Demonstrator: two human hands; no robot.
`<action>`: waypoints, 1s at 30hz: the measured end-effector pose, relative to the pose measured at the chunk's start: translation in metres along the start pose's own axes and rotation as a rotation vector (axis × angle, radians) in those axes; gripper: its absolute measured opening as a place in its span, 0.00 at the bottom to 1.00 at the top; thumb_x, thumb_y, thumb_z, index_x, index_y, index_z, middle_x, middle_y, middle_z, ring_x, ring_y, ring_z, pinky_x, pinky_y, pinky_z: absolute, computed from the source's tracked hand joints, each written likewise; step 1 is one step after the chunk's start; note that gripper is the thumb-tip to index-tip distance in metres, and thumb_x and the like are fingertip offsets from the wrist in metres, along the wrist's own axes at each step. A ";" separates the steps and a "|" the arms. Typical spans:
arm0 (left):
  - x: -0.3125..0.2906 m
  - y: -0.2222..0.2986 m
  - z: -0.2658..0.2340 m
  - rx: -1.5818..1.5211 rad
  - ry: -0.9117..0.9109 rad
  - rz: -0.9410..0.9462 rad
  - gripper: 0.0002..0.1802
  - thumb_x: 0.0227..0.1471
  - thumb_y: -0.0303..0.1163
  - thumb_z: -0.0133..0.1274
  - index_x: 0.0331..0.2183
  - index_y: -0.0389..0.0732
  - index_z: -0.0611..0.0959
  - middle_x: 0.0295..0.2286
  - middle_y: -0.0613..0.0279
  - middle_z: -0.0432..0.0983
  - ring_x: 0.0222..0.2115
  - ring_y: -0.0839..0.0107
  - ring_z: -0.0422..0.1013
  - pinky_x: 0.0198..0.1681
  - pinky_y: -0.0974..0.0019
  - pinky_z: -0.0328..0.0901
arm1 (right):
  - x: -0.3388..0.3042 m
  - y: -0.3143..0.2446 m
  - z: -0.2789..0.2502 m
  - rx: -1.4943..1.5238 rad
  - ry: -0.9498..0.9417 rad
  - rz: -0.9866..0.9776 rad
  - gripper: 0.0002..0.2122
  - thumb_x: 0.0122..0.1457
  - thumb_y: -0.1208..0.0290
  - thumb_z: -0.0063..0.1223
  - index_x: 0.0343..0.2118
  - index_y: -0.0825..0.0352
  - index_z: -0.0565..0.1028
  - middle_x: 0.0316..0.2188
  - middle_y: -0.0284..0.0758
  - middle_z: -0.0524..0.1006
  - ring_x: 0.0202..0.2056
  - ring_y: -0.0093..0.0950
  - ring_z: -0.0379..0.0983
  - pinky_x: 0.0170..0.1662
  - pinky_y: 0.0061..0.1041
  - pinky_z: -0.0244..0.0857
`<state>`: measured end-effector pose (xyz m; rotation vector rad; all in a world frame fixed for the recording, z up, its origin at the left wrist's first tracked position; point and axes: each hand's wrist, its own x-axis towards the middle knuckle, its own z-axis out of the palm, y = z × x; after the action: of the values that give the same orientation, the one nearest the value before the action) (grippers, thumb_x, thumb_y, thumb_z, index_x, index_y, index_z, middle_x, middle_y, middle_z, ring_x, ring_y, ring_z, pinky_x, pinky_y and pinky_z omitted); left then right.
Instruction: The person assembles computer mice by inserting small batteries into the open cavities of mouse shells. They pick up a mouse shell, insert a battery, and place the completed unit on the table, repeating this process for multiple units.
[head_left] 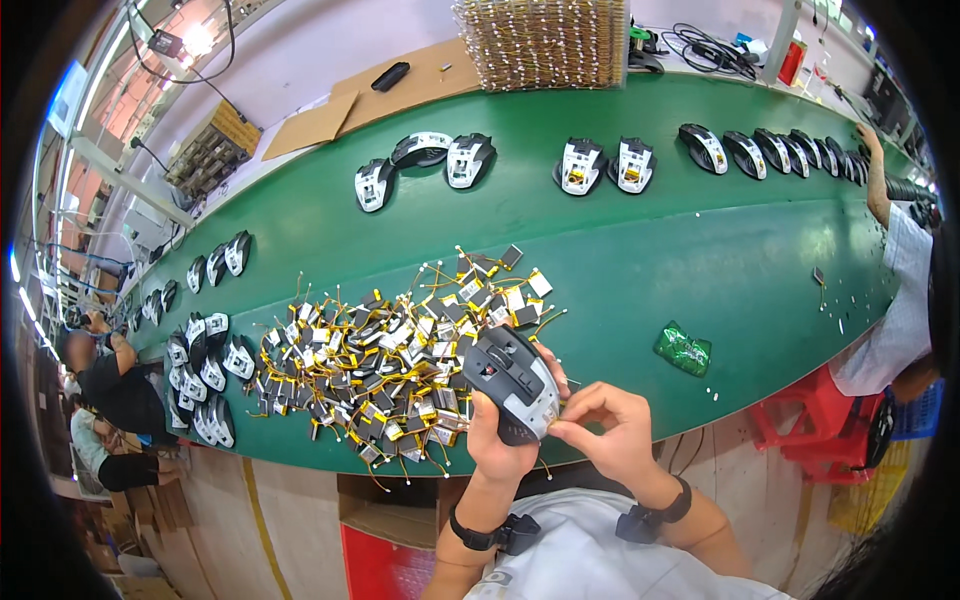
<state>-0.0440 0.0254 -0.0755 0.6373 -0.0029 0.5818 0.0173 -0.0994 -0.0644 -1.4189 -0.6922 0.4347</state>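
A worker's left hand (497,440) grips a grey-and-black computer mouse shell (512,383) above the near edge of a green conveyor belt (700,250), while the right hand (610,425) pinches a small part at its side, beside a heap of wired batteries (390,360)

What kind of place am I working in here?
Most likely an electronics assembly line. A long green belt carries rows of half-built mouse shells, a heap of small wired batteries lies on it, and the left hand holds one mouse.
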 end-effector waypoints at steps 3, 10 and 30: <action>0.001 0.001 0.004 -0.051 -0.012 -0.074 0.43 0.58 0.63 0.38 0.62 0.42 0.55 0.47 0.51 0.67 0.42 0.61 0.69 0.44 0.57 0.68 | -0.007 0.002 -0.001 -0.007 0.046 -0.019 0.09 0.48 0.79 0.68 0.29 0.74 0.76 0.27 0.36 0.79 0.28 0.19 0.76 0.32 0.18 0.73; 0.000 -0.004 -0.001 -0.156 0.018 -0.171 0.43 0.58 0.65 0.35 0.62 0.41 0.56 0.44 0.49 0.69 0.39 0.57 0.72 0.39 0.57 0.70 | -0.006 -0.017 0.001 -0.211 0.072 -0.065 0.12 0.48 0.78 0.69 0.31 0.74 0.75 0.24 0.36 0.78 0.25 0.18 0.76 0.29 0.18 0.73; 0.005 -0.015 0.004 -0.295 0.346 -0.042 0.35 0.61 0.62 0.33 0.52 0.42 0.71 0.41 0.49 0.73 0.39 0.54 0.70 0.44 0.54 0.68 | 0.010 -0.013 0.012 -0.571 0.136 -0.402 0.10 0.43 0.81 0.67 0.32 0.65 0.82 0.29 0.33 0.76 0.28 0.28 0.74 0.30 0.25 0.70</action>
<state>-0.0318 0.0157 -0.0794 0.2448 0.2450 0.6302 0.0151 -0.0852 -0.0498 -1.7636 -1.0129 -0.1943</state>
